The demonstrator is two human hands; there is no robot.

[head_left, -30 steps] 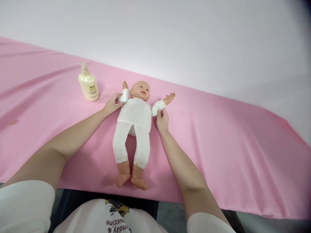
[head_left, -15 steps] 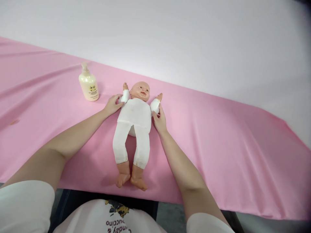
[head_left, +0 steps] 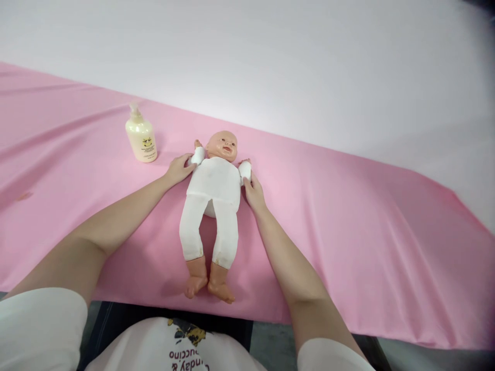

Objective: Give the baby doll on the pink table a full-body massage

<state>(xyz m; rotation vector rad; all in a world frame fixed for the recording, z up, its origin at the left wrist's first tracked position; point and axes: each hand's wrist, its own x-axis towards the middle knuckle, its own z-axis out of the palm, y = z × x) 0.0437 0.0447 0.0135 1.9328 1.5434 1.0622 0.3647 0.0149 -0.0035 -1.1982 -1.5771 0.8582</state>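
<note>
A baby doll (head_left: pixel 213 178) in white lies on its back, head away from me and bare feet toward me. My left hand (head_left: pixel 180 168) holds the doll's arm at the left, thumb on the white upper part and fingers beside it. Around the doll's other arm, my right hand (head_left: pixel 253 190) is closed, with some fingers hidden behind it. Both doll arms are bent upward beside the head, which is turned a little to the right.
A cream pump bottle (head_left: pixel 142 139) stands to the left of the doll, beyond my left hand. The pink cloth (head_left: pixel 348 232) covers the table and has folds at the right. Behind it rises a white surface (head_left: pixel 270 62).
Both of the doll's forearms have tipped, so its little hands sit slightly lower, the right one more so. My hands have barely moved and keep their hold.
</note>
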